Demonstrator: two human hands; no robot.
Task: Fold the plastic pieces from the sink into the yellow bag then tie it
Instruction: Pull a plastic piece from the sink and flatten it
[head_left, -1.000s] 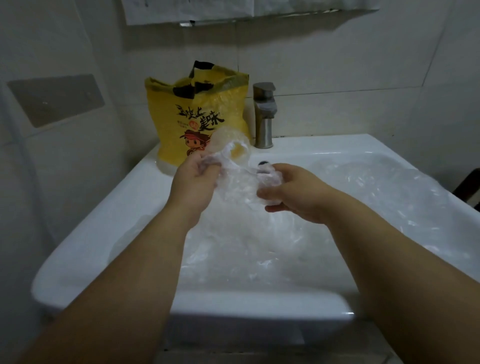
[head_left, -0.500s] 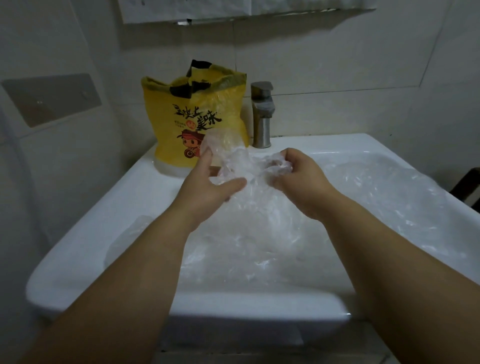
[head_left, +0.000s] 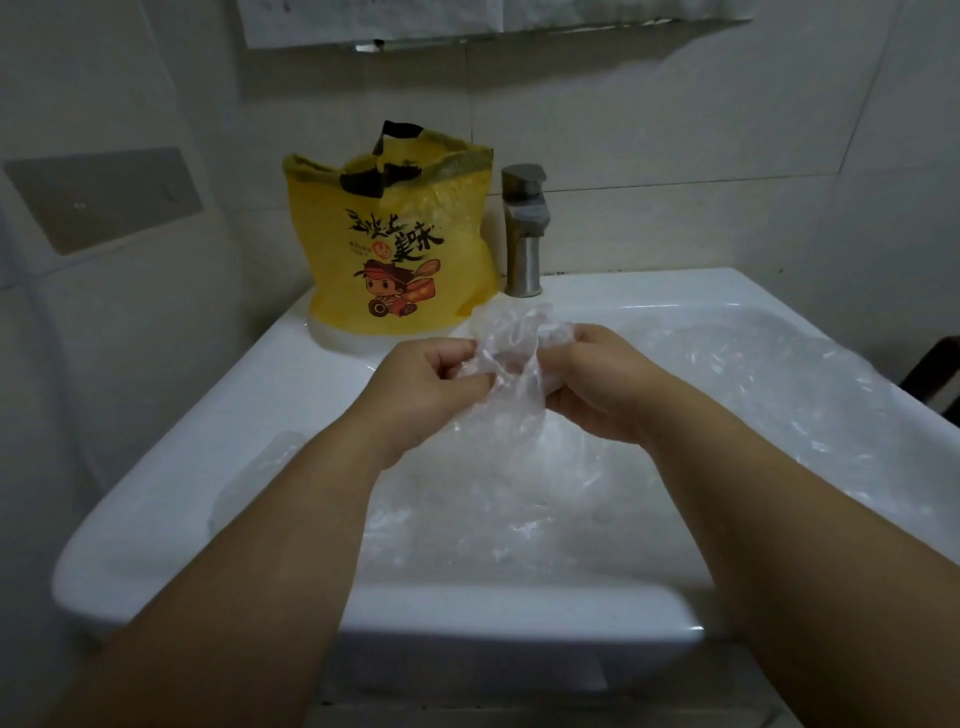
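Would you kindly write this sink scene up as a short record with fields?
sink: white, basin holding plastic
left hand: grips the left side of a crumpled clear plastic piece
right hand: grips the right side of the same piece
other plastic: clear sheets lying in the basin
yellow bag: upright on the sink's back left corner, top open, untied
faucet: metal, just right of the bag
stage: held piece above the basin, not yet in the bag

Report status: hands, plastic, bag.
Left hand and right hand both grip clear plastic piece above sink. Yellow bag upright on back-left corner, untied. Loose plastic lies in basin; path to bag unobstructed.
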